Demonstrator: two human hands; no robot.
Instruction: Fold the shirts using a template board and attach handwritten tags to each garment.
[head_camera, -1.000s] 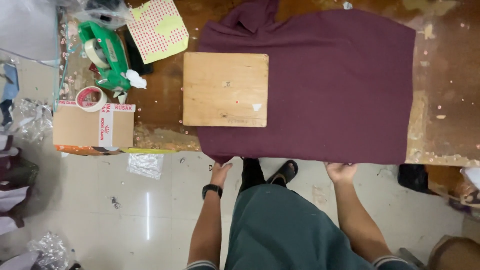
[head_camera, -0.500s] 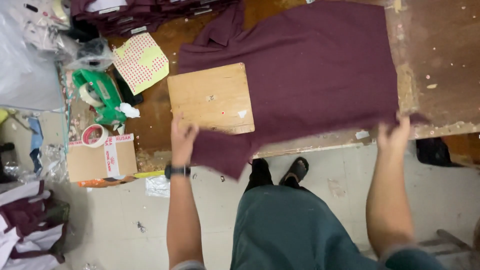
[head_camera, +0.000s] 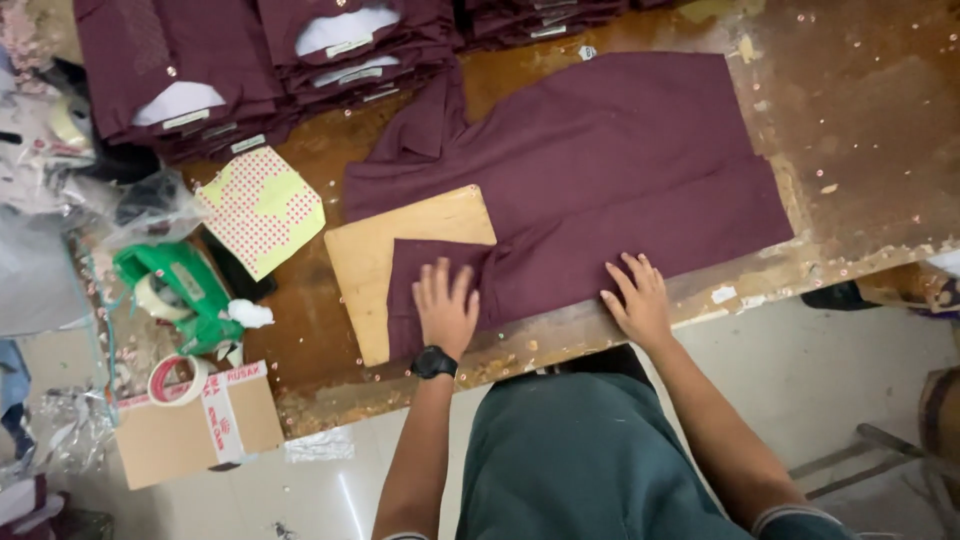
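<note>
A maroon shirt (head_camera: 610, 160) lies flat on the worn wooden table (head_camera: 860, 110), its lower edge folded up over a light wooden board (head_camera: 365, 262). My left hand (head_camera: 446, 305), with a black watch at the wrist, presses flat on the folded part over the board. My right hand (head_camera: 636, 298) lies flat with fingers apart on the folded hem near the table's front edge. Neither hand holds anything.
Stacks of folded maroon shirts (head_camera: 250, 60) sit at the back left. A yellow sticker sheet (head_camera: 262, 208), a green tape dispenser (head_camera: 180, 290), a tape roll (head_camera: 176, 380) and a cardboard box (head_camera: 195, 425) are on the left. Tiled floor lies below.
The shirt's lower edge, which hung off the table in both hands, has been folded up over the board. Both hands now press flat on the fold. The camera view has shifted.
</note>
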